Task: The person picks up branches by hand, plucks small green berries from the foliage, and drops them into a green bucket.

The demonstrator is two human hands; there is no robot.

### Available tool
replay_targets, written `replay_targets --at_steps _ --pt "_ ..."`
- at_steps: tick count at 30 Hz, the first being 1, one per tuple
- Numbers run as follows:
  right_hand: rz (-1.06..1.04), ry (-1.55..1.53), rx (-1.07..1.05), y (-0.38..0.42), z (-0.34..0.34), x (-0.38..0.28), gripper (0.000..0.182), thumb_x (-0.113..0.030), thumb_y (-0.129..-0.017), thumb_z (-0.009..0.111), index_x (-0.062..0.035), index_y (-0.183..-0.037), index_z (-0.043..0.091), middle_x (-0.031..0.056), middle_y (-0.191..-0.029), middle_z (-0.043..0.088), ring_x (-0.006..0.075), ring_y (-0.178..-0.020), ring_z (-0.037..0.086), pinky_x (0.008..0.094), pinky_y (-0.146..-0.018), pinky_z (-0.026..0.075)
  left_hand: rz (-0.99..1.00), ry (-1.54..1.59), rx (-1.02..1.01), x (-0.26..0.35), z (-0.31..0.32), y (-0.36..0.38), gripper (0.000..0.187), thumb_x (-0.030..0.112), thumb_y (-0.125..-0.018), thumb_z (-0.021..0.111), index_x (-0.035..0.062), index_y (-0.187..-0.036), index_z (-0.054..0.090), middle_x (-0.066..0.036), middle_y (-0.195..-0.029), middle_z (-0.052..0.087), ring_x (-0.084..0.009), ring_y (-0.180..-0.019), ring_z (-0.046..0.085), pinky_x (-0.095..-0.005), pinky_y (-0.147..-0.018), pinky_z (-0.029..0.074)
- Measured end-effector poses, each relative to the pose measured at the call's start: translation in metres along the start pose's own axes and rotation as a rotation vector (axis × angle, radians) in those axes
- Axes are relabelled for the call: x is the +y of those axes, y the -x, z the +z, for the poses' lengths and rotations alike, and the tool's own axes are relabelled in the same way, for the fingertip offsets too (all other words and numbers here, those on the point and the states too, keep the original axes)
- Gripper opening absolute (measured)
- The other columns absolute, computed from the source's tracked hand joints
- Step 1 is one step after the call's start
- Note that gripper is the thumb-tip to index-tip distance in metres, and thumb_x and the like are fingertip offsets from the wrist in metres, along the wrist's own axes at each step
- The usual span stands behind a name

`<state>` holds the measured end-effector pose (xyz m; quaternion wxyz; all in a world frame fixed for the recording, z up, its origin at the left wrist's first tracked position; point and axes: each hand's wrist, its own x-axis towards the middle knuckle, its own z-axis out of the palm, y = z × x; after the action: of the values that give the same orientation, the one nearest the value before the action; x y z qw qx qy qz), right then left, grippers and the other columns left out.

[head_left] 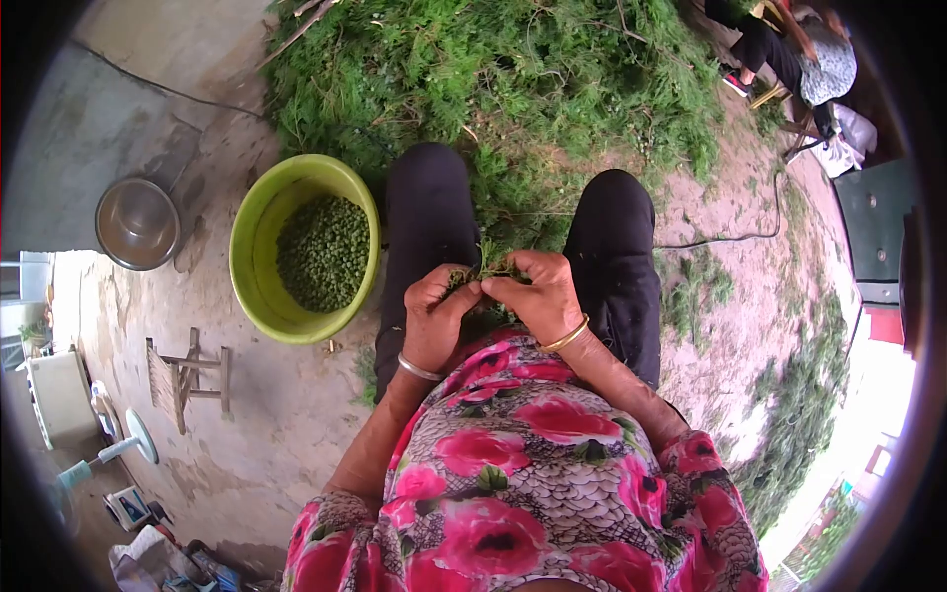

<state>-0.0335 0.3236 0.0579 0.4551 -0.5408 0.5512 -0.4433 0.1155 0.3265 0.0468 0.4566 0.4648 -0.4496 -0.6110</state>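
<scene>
Over my lap, my left hand (pixel 434 306) and my right hand (pixel 535 296) meet with thumbs and fingertips close together. Both have closed fingers on a small green sprig (pixel 490 260), whose feathery tips stick up between them. The part inside the fingers is hidden. To the left of my knee stands a yellow-green bucket (pixel 258 296), partly filled with small round green cones or berries (pixel 330 252). A large heap of cut green branches (pixel 533 79) spreads on the ground beyond my knees.
A metal basin (pixel 138 225) sits at the left, with a small wooden stool (pixel 182 380) nearer me. A dark cable (pixel 730 240) crosses the ground at right. Another person (pixel 827 74) sits at the upper right. Loose greenery (pixel 804 414) lies along the right side.
</scene>
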Motion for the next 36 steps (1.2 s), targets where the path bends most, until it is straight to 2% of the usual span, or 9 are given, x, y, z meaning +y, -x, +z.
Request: replay_targets --at_steps 3,10,14,16,18,23,28,32,36 --pt "0.5 -0.615 -0.1 0.002 -0.006 -0.004 0.01 -0.005 -0.075 0.065 0.0037 -0.075 0.061 0.0041 -0.06 0.055 0.0074 -0.048 0.045 0.0211 -0.04 0.032 -0.031 0.06 -0.028 -0.005 -0.006 -0.001 0.007 -0.001 -0.083 0.053 -0.0031 -0.08 0.059 -0.004 -0.07 0.059 -0.0102 -0.064 0.053 -0.0238 -0.06 0.042" --pt "0.52 -1.205 0.157 -0.015 -0.045 0.019 0.015 -0.006 -0.079 0.049 0.0031 -0.089 0.055 0.0122 -0.077 0.057 0.0145 -0.061 0.051 0.02 -0.043 0.036 -0.091 0.637 0.06 -0.003 -0.009 -0.004 0.007 0.001 -0.085 0.055 -0.0039 -0.088 0.057 -0.007 -0.077 0.06 -0.0141 -0.067 0.056 -0.0298 -0.071 0.049" --pt "0.547 -1.017 0.413 -0.036 -0.049 0.008 0.019 -0.013 -0.082 0.049 0.0043 -0.089 0.054 0.015 -0.08 0.059 0.0185 -0.066 0.054 0.0223 -0.05 0.041 -0.108 0.571 0.104 0.001 -0.008 -0.004 0.006 0.001 -0.085 0.054 -0.0035 -0.089 0.056 -0.008 -0.081 0.062 -0.0158 -0.074 0.06 -0.0306 -0.074 0.05" --pt "0.059 -0.529 0.25 -0.049 -0.03 -0.018 0.03 -0.023 -0.086 0.052 0.0067 -0.09 0.054 0.0145 -0.079 0.058 0.0175 -0.067 0.054 0.0251 -0.051 0.042 -0.042 0.493 0.126 -0.003 -0.009 -0.005 0.007 -0.001 -0.085 0.054 -0.0037 -0.091 0.057 -0.009 -0.085 0.063 -0.017 -0.077 0.062 -0.0303 -0.075 0.05" --pt "0.003 -0.732 0.022 -0.067 0.001 -0.066 0.054 -0.027 -0.087 0.053 0.0152 -0.119 0.042 0.0262 -0.115 0.051 0.0295 -0.095 0.056 0.0336 -0.079 0.046 -0.077 0.526 0.115 -0.005 -0.01 -0.004 0.008 -0.001 -0.085 0.054 -0.0041 -0.092 0.057 -0.009 -0.085 0.063 -0.017 -0.077 0.063 -0.0299 -0.074 0.051" --pt "-0.134 -0.592 -0.285 -0.102 0.036 -0.128 0.074 -0.044 -0.089 0.052 0.0131 -0.13 0.03 0.0262 -0.133 0.036 0.0329 -0.116 0.045 0.0461 -0.098 0.035 -0.086 0.555 0.109 -0.005 -0.014 -0.001 0.017 0.001 -0.086 0.053 -0.0041 -0.102 0.054 -0.016 -0.091 0.064 -0.0242 -0.082 0.065 -0.037 -0.074 0.055" --pt "0.001 -0.891 -0.166 -0.08 0.014 -0.102 0.054 -0.034 -0.089 0.056 0.0106 -0.117 0.046 0.024 -0.118 0.051 0.0311 -0.106 0.054 0.0414 -0.09 0.045 -0.09 0.63 0.148 -0.006 -0.018 0.002 0.018 0.002 -0.086 0.052 -0.004 -0.103 0.053 -0.018 -0.092 0.063 -0.0278 -0.083 0.064 -0.0403 -0.075 0.054" --pt "0.127 -0.433 -0.149 -0.039 -0.019 -0.061 0.023 -0.012 -0.088 0.056 0.0066 -0.101 0.059 0.0154 -0.092 0.064 0.0206 -0.081 0.064 0.0289 -0.072 0.053 -0.093 0.723 0.134 0.006 -0.024 0.001 0.02 0.002 -0.087 0.05 -0.0027 -0.106 0.051 -0.017 -0.096 0.062 -0.029 -0.088 0.063 -0.0429 -0.076 0.054" --pt "0.082 0.043 -0.32 -0.01 -0.023 -0.004 0.039 -0.013 -0.071 0.073 0.0042 -0.104 0.06 0.0158 -0.091 0.064 0.0207 -0.082 0.064 0.0296 -0.072 0.052 -0.061 0.7 0.199 0.007 -0.041 -0.001 0.019 0.006 -0.09 0.049 -0.0022 -0.107 0.051 -0.017 -0.097 0.062 -0.0278 -0.089 0.062 -0.0439 -0.078 0.053"
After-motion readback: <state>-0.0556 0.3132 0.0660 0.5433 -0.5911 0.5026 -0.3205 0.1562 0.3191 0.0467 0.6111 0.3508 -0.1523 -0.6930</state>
